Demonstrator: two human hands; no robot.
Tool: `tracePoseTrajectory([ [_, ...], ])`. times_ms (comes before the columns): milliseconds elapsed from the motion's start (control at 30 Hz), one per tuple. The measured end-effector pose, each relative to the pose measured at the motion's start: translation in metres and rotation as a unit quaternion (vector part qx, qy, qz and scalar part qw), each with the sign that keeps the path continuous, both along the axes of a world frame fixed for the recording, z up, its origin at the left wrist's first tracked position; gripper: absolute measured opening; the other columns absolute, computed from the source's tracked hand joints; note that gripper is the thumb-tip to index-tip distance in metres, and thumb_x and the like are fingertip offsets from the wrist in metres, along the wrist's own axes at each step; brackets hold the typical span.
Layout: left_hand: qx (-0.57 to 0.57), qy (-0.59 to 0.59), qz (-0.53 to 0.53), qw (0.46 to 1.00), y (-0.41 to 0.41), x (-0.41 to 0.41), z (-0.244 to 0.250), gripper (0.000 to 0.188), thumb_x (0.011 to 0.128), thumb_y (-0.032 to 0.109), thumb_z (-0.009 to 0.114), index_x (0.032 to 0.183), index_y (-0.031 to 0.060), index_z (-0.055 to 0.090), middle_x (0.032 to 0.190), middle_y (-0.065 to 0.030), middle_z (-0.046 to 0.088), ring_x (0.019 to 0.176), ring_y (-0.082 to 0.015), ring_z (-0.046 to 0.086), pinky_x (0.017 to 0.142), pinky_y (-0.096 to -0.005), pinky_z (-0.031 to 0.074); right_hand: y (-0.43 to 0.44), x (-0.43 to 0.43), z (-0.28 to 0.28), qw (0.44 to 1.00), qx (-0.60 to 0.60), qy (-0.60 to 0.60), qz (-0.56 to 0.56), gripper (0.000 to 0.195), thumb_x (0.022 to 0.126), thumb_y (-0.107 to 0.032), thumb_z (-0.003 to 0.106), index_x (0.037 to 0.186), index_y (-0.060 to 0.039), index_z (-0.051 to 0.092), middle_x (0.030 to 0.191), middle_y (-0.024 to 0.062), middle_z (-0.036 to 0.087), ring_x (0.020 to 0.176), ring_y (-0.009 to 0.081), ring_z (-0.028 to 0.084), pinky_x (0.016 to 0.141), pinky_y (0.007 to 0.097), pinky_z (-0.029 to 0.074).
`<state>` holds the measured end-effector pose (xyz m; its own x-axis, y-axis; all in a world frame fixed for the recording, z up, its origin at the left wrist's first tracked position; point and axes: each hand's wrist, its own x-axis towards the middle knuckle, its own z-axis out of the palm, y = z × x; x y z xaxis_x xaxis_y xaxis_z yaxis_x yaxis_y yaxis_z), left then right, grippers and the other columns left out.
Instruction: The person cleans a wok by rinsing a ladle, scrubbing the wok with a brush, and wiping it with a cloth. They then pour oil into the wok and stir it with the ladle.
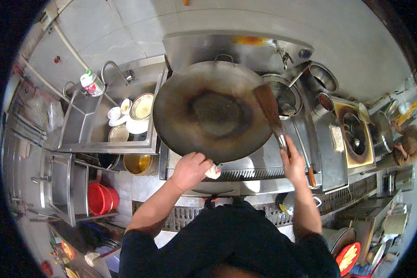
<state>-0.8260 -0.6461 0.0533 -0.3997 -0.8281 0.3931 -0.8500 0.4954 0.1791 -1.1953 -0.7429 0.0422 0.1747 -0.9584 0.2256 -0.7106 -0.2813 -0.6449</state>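
Observation:
A large steel wok [217, 111] with a darkened ring inside sits on the stainless steel range [253, 166] before me. My left hand [191, 169] grips the wok's near edge through a folded pale cloth [213, 172]; whatever handle lies beneath is hidden. In my right hand [293, 160] is the handle of a long wok spatula [268, 104], its dark brown blade pointing away from me at the wok's right rim. Whether the blade touches that rim I cannot tell. No food shows in the wok.
Left of the range, a steel sink [100, 139] holds bowls and plates [137, 120]. At right are a strainer over a pot [285, 97], a wooden-handled tool [304, 153], a steel pot [321, 78] and another burner [354, 135]. A wall tap [285, 59] hangs behind.

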Motion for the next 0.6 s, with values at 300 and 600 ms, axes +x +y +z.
tracePoseTrajectory([
  [300,-0.034,0.048,-0.015,0.998,-0.067,0.012,0.102,0.015,0.076,0.018,0.074,0.084,0.0090,0.066,0.084,-0.0109,0.062,0.081,-0.0337,0.064,0.070,-0.0441,0.053,0.127,-0.012,-0.049,0.923,0.074,-0.332,-0.180,0.054,0.103,-0.010,0.052,0.154,-0.0051,0.036,0.077,-0.0022,0.052,0.060,0.0057,0.047,0.054,0.0236,0.044],
  [600,0.076,0.137,0.036,0.987,-0.125,0.032,0.181,0.027,0.085,0.023,0.075,0.098,0.0015,0.065,0.078,-0.0111,0.070,0.070,-0.0217,0.069,0.067,-0.0359,0.052,0.196,-0.016,-0.084,0.901,0.095,-0.353,-0.233,0.052,0.103,-0.013,0.053,0.152,-0.0039,0.038,0.076,-0.0023,0.053,0.060,0.0054,0.048,0.051,0.0232,0.042],
])
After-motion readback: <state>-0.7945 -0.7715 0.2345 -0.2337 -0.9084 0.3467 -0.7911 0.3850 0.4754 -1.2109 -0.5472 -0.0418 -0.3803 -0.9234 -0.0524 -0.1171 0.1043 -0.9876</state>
